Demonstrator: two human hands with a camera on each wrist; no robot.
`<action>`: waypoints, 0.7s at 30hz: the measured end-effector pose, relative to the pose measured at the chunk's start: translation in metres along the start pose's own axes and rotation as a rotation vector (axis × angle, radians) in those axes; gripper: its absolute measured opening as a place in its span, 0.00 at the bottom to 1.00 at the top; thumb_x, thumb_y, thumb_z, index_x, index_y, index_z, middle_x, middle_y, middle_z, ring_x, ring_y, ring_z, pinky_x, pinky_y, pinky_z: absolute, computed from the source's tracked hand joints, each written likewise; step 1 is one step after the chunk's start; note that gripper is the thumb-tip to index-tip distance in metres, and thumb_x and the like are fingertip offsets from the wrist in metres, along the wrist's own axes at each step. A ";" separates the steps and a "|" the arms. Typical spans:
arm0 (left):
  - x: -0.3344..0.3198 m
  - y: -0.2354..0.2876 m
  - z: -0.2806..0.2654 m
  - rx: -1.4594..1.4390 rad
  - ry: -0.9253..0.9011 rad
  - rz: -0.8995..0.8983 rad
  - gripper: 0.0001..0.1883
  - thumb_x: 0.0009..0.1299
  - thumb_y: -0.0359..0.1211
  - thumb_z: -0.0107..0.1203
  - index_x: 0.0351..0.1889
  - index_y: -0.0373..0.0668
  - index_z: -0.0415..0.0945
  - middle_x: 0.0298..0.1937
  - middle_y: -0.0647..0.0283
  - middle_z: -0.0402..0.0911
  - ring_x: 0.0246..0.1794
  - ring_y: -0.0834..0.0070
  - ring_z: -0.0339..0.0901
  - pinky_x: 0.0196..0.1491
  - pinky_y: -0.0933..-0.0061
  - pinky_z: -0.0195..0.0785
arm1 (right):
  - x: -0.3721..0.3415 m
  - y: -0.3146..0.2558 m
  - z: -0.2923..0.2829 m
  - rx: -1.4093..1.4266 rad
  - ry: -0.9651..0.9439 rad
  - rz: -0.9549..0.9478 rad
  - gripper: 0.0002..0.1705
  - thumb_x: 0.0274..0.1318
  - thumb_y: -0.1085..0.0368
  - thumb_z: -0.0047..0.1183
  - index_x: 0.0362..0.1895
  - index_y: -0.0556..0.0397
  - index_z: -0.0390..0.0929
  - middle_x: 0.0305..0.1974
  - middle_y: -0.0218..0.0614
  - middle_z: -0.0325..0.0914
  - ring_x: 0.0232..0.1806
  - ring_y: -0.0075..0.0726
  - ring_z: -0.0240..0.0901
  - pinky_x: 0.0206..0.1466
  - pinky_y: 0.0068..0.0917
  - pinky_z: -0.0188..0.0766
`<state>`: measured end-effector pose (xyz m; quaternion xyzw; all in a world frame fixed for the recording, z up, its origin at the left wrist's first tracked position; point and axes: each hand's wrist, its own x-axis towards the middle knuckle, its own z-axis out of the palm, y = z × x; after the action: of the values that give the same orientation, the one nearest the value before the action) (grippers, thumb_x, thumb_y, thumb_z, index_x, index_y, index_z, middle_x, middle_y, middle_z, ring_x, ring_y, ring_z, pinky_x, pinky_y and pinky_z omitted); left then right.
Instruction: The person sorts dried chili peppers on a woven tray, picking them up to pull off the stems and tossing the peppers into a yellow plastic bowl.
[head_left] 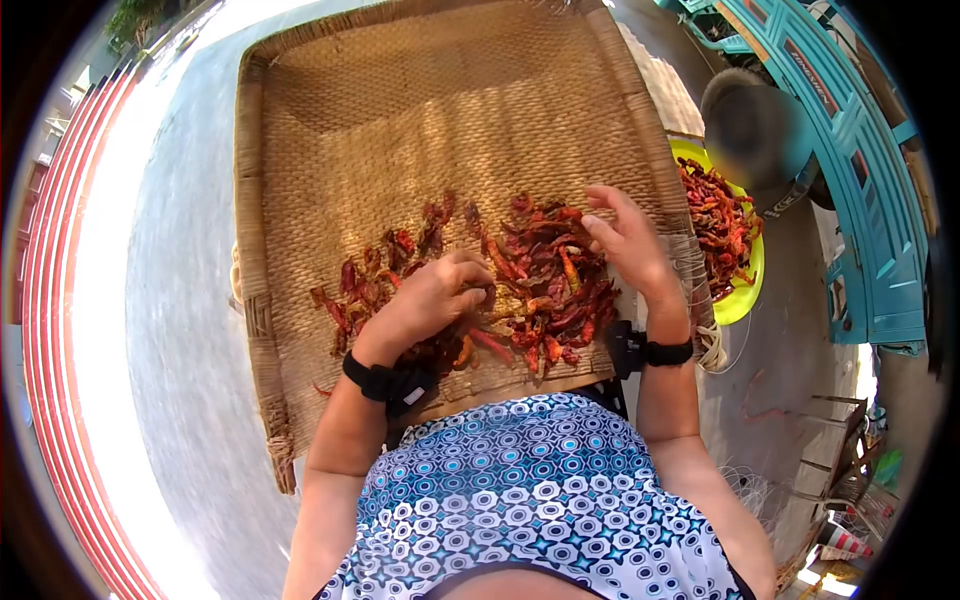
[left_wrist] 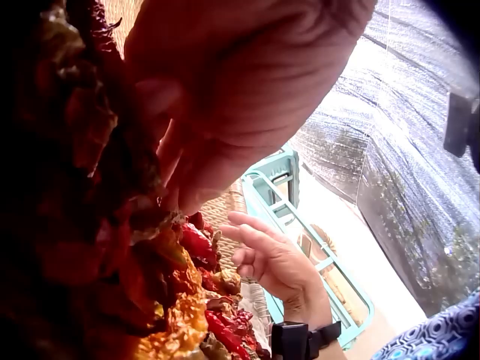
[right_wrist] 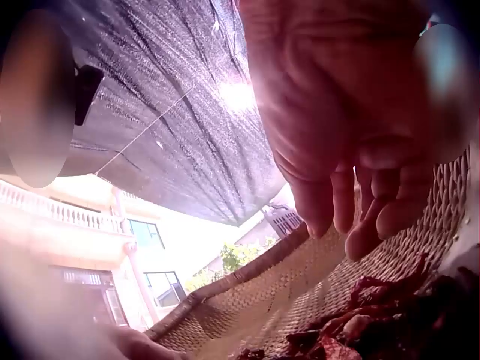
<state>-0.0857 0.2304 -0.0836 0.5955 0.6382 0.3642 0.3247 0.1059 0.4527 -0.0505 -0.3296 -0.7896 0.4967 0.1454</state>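
Dried red chili peppers [head_left: 560,270] lie heaped on the near part of a large woven tray [head_left: 370,160], with some orange and yellow ones among them. My left hand [head_left: 440,296] is down at the middle of the heap, fingers bent toward the peppers. In the left wrist view, its fingertips are hidden behind the palm and the chilies, so I cannot tell whether it pinches one. To the right, my right hand [head_left: 628,242] hovers at the heap's edge, fingers loosely bent. The right wrist view shows nothing held in those fingers [right_wrist: 367,240].
A yellow-green basin [head_left: 743,300] full of red chilies stands right of the tray, below its rim [head_left: 655,130]. Beyond it are a round blurred object [head_left: 750,125] and a turquoise metal frame [head_left: 880,220]. A wire rack [head_left: 845,450] sits at the lower right.
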 end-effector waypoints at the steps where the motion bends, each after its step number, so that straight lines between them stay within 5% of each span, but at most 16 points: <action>1: 0.001 0.001 0.000 -0.006 -0.009 -0.005 0.14 0.69 0.31 0.57 0.50 0.35 0.77 0.51 0.55 0.77 0.52 0.58 0.75 0.56 0.64 0.70 | 0.004 0.014 0.005 -0.082 0.014 -0.100 0.26 0.62 0.66 0.55 0.64 0.53 0.69 0.50 0.36 0.76 0.36 0.23 0.75 0.39 0.21 0.72; 3: 0.002 0.005 -0.002 -0.019 -0.023 -0.019 0.13 0.71 0.31 0.57 0.51 0.36 0.76 0.49 0.57 0.76 0.49 0.66 0.76 0.55 0.67 0.70 | 0.013 0.028 0.016 -0.246 0.039 -0.303 0.27 0.61 0.68 0.55 0.65 0.52 0.69 0.51 0.37 0.76 0.40 0.26 0.76 0.42 0.23 0.72; 7: 0.003 0.027 -0.007 -0.402 0.053 -0.301 0.13 0.74 0.33 0.56 0.53 0.37 0.75 0.44 0.63 0.76 0.39 0.77 0.75 0.45 0.72 0.73 | 0.005 0.008 0.014 -0.105 -0.059 -0.152 0.19 0.57 0.72 0.56 0.54 0.59 0.74 0.46 0.40 0.80 0.44 0.33 0.79 0.48 0.27 0.75; 10: 0.003 0.029 -0.006 -0.481 0.123 -0.297 0.16 0.75 0.36 0.56 0.56 0.38 0.73 0.40 0.66 0.76 0.36 0.81 0.74 0.41 0.77 0.72 | -0.011 -0.017 0.015 -0.104 -0.022 -0.104 0.15 0.58 0.73 0.56 0.51 0.55 0.77 0.41 0.30 0.79 0.37 0.19 0.73 0.41 0.18 0.71; 13: 0.006 0.029 -0.004 -0.410 0.200 -0.234 0.20 0.74 0.38 0.56 0.59 0.39 0.71 0.38 0.68 0.76 0.36 0.82 0.73 0.39 0.79 0.70 | -0.028 -0.048 0.025 0.003 -0.089 -0.122 0.15 0.56 0.73 0.59 0.49 0.58 0.77 0.40 0.35 0.82 0.41 0.27 0.79 0.45 0.24 0.75; 15: 0.007 0.028 0.001 -0.445 0.256 -0.244 0.22 0.74 0.40 0.57 0.61 0.39 0.70 0.36 0.68 0.76 0.35 0.83 0.72 0.38 0.81 0.68 | -0.034 -0.053 0.031 0.105 -0.137 -0.086 0.13 0.58 0.73 0.59 0.48 0.56 0.78 0.39 0.32 0.82 0.40 0.21 0.78 0.43 0.21 0.75; 21: 0.003 0.028 -0.004 -0.540 0.178 -0.252 0.15 0.76 0.42 0.54 0.45 0.39 0.76 0.32 0.70 0.75 0.29 0.85 0.69 0.31 0.82 0.64 | -0.040 -0.056 0.046 0.225 -0.212 -0.117 0.11 0.60 0.70 0.58 0.46 0.56 0.77 0.37 0.29 0.81 0.36 0.17 0.76 0.38 0.18 0.74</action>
<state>-0.0747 0.2337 -0.0573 0.3699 0.6131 0.5281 0.4566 0.0891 0.3784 -0.0188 -0.2105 -0.7579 0.6044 0.1260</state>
